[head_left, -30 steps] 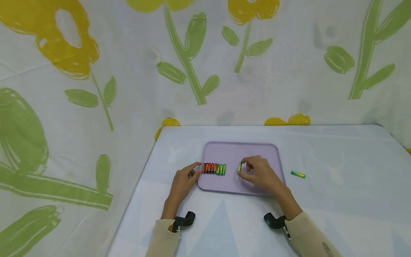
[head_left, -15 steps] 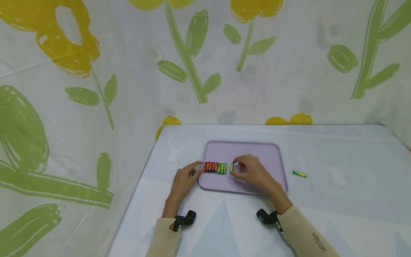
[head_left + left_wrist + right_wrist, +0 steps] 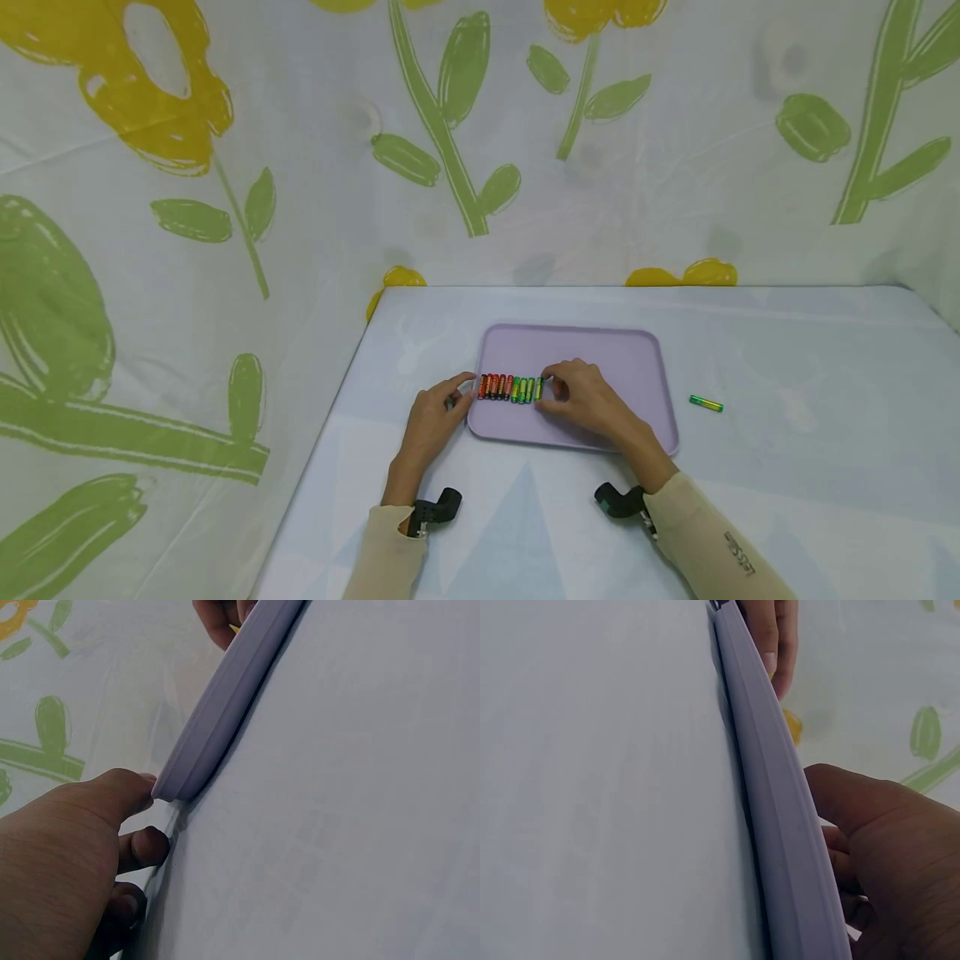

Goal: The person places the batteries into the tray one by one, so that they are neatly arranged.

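Observation:
On the lilac tray (image 3: 600,354), a row of red-and-black batteries (image 3: 495,387) continues rightward into several green batteries (image 3: 522,390). My right hand (image 3: 588,400) pinches one more green battery (image 3: 539,389) by its ends, between thumb and index finger, at the right end of the row. My left hand (image 3: 431,421) is at the tray's left edge, thumb and index fingertips beside the leftmost red battery. In the left wrist view, my left thumb (image 3: 127,791) meets the tray's rim, other fingers loosely bent. The tray's side (image 3: 780,817) hides the batteries in the right wrist view.
A single green battery (image 3: 707,403) lies on the table (image 3: 810,450) to the right of the tray. Behind the table hangs a flower-patterned cloth (image 3: 300,108). Dark wrist cameras are strapped at both wrists.
My right hand has moved left across the tray with the green battery, bringing it up to the end of the row. My left hand has stayed at the tray's left edge.

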The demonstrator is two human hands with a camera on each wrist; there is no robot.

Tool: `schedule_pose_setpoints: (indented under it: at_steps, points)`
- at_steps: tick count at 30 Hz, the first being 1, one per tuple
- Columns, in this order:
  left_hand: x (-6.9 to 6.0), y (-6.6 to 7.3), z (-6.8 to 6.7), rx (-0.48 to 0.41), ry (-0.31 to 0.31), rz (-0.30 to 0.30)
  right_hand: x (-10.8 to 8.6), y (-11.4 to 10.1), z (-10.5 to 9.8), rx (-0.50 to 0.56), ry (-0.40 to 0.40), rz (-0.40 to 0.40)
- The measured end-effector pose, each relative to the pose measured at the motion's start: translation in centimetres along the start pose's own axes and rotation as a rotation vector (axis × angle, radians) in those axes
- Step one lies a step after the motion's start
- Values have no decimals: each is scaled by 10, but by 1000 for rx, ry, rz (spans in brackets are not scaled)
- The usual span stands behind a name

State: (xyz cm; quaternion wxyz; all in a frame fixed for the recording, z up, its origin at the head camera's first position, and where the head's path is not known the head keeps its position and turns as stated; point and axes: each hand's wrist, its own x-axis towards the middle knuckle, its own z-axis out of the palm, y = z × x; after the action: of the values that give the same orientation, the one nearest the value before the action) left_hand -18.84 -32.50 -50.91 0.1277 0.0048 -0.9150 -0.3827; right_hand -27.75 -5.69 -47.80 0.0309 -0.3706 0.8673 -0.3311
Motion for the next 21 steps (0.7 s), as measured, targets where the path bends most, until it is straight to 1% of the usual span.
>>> schedule_pose_setpoints:
  at_steps: [6,10,13,16,21]
  points:
    - [-1,1,-1,-3,-6,0,-1,0,1,-5,-21,30]
    - [-1,2,-3,-2,-5,-16,-4,-5,-4,-30,-3,48]
    - [-1,3,-3,-1,-5,-31,-10,-7,-10,-54,40,63]
    - [-1,4,-3,-2,-6,-38,-18,-7,-18,-72,100,92]
    - [0,6,-3,-5,-9,-24,-35,-2,-32,-99,189,138]
